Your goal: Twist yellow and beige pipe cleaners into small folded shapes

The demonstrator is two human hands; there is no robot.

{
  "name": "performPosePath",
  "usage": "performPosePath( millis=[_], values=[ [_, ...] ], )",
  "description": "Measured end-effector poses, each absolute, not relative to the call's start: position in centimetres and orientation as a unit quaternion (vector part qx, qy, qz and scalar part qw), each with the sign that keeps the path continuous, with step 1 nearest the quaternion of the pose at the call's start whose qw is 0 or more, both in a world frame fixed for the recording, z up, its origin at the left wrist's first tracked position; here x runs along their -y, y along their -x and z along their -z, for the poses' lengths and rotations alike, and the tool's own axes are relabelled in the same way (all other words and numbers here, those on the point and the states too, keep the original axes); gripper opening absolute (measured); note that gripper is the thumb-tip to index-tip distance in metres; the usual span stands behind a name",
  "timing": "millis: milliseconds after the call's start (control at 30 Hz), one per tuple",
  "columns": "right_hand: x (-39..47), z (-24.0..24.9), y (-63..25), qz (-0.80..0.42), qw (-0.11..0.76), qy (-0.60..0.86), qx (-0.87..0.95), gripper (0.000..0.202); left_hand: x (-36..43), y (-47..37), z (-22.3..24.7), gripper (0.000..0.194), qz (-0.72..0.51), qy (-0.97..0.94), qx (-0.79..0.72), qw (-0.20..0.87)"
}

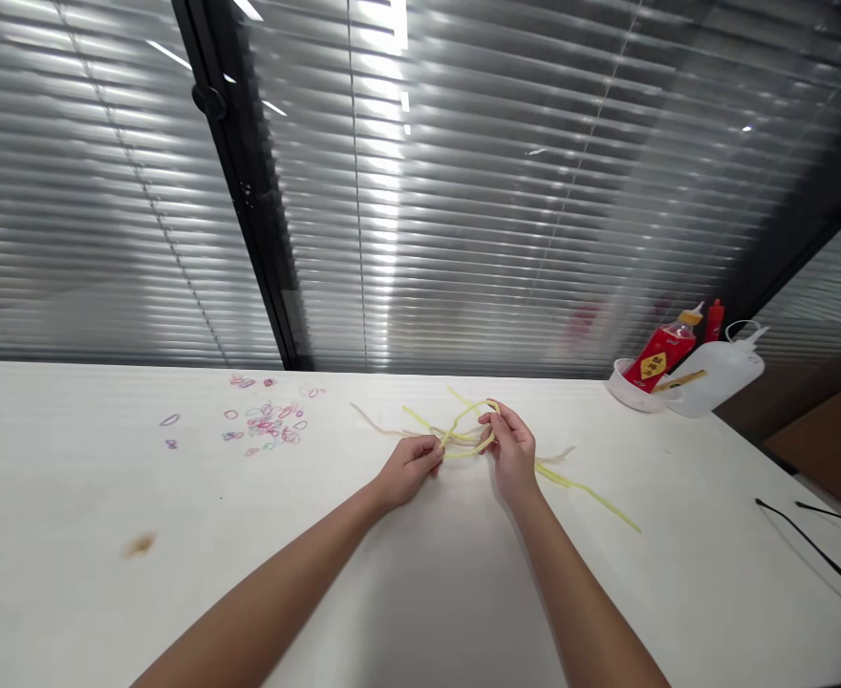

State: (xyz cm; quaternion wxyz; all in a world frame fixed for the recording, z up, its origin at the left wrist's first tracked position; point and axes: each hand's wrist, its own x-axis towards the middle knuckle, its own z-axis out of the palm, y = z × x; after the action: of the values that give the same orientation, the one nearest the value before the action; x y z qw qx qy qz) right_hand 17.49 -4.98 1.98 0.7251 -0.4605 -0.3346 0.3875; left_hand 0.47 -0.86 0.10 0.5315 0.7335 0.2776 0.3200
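Observation:
A yellow pipe cleaner [469, 409], bent round into a loop, is held up between my hands a little above the white table. My left hand [410, 470] pinches its left side, where two strands seem to cross. Thumb and fingers of my right hand [511, 449] grip the loop's right side. More yellow pipe cleaners [603, 501] lie beneath and to the right, with ends poking out behind my hands. Pale beige stems [370, 418] stick out on the left and right. Where the strands overlap behind my fingers is hidden.
Small coloured rubber bands [269, 425] lie scattered on the table [306, 592] at left. At the back right, a red bottle [660, 355] stands tilted in a clear tub [639, 397], beside a white squeeze bottle [725, 373]. Black cables [814, 547] lie at the right edge. Blinds rise behind.

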Motion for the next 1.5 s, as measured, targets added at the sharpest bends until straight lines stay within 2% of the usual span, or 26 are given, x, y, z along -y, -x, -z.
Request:
performPosePath(
  millis=[233,367,667,867,1267,1500],
  values=[
    [5.1,-2.3,-18.4,-0.501,0.704,0.381,0.328,0.039,0.7,-0.5,0.0,0.033,-0.327,-0.685,-0.265,0.594],
    [5.4,-2.6,-18.7,-0.520,0.682,0.366,0.361,0.044,0.7,-0.4,-0.4,0.031,-0.315,-0.646,-0.260,0.644],
    [5.2,-1.9,-18.5,-0.511,0.692,0.347,0.374,0.045,0.9,0.1,-1.0,0.027,-0.277,-0.609,-0.239,0.704],
    [5.0,-2.1,-18.0,-0.499,0.714,0.332,0.362,0.035,0.7,0.2,-0.8,0.023,-0.245,-0.615,-0.221,0.716],
    [4.8,-1.9,-17.4,-0.406,0.769,0.419,0.262,0.031,0.6,0.1,-0.9,0.022,-0.240,-0.671,-0.200,0.673],
    [4.9,-2.1,-17.3,-0.373,0.754,0.472,0.263,0.039,0.7,-0.2,-0.7,0.024,-0.262,-0.665,-0.218,0.664]
  ],
)
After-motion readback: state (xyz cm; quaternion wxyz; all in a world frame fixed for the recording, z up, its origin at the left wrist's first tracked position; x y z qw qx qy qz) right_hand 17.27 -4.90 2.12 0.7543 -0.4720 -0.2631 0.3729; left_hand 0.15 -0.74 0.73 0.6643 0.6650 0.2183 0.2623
